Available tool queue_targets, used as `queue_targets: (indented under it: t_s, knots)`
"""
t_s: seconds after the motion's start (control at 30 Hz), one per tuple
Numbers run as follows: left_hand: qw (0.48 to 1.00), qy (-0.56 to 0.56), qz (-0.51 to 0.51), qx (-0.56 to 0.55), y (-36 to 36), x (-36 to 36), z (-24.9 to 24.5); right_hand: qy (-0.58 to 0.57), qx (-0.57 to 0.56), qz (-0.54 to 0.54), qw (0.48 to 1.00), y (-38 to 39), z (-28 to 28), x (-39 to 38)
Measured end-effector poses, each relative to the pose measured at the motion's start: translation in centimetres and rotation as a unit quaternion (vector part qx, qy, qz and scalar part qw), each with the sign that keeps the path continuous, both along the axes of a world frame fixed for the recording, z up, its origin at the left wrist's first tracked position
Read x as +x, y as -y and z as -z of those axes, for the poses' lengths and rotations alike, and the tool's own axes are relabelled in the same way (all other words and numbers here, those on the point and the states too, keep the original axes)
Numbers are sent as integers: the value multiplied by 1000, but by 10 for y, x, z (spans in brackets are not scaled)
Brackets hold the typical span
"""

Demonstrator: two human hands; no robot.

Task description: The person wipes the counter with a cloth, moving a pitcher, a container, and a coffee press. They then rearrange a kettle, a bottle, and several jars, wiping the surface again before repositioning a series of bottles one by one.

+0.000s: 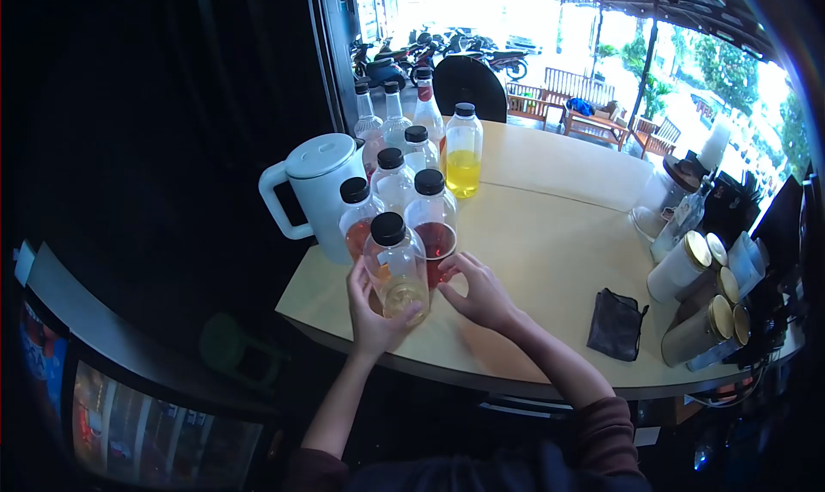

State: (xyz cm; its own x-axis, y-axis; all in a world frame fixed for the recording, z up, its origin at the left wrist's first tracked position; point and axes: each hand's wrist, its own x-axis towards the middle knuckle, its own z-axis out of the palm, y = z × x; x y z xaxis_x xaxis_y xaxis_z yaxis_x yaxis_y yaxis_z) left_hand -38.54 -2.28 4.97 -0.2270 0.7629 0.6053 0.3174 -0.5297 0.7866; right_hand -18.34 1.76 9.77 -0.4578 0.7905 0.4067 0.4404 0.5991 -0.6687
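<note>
My left hand (375,316) is wrapped round the lower part of a clear bottle (397,267) with a black cap, at the front of a bottle group. My right hand (475,291) has its fingers curved and apart beside a bottle of red liquid (435,241); whether the fingertips touch it is unclear. Behind the front bottle, to the left, is another bottle with reddish contents (358,226). More capped bottles stand farther back, among them one with yellow liquid (463,170).
A white lidded pitcher (322,191) stands left of the bottles on the pale table (550,260). At the right lie a black pouch (617,324) and several lidded canisters (679,267). Beyond the table are a dark round chair back (470,88), benches and motorcycles.
</note>
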Motion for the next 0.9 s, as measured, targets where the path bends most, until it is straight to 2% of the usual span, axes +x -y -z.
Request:
queue_targets:
  t_s: [0.03, 0.2, 0.27, 0.37, 0.43, 0.53, 0.57, 0.63, 0.67, 0.73, 0.9]
  knots:
    - [999, 12, 42, -19, -2, 4, 3, -3, -26, -10, 1000, 0, -2, -4]
    - [998, 53, 27, -25, 0, 15, 4, 1, -63, -25, 998, 8, -7, 3]
    - [998, 65, 2, -2, 4, 19, 4, 8, -108, -73, 991, 12, -11, 12]
    - [997, 26, 4, 69, 12, 27, -9, 2, -60, -106, 993, 20, -17, 26]
    - [994, 62, 42, 74, 14, 41, -26, 14, -47, -103, 994, 23, -18, 34]
    - [992, 39, 72, 97, 17, 74, -56, -22, 21, -38, 999, 32, -17, 46]
    - [992, 40, 76, 97, 9, 86, -56, -22, 21, -34, 999, 28, -9, 50]
    - [989, 43, 107, 88, -6, 109, -52, -55, 61, 53, 995, 20, 4, 60]
    - [994, 22, 83, 75, -10, 122, -56, -55, 61, 61, 995, 16, 6, 66]
    - [994, 13, 89, 63, -34, 141, -46, -28, 69, 147, 986, 3, 3, 84]
    - [991, -61, 110, -41, -89, 157, -28, -75, 27, 197, 977, -63, 30, 120]
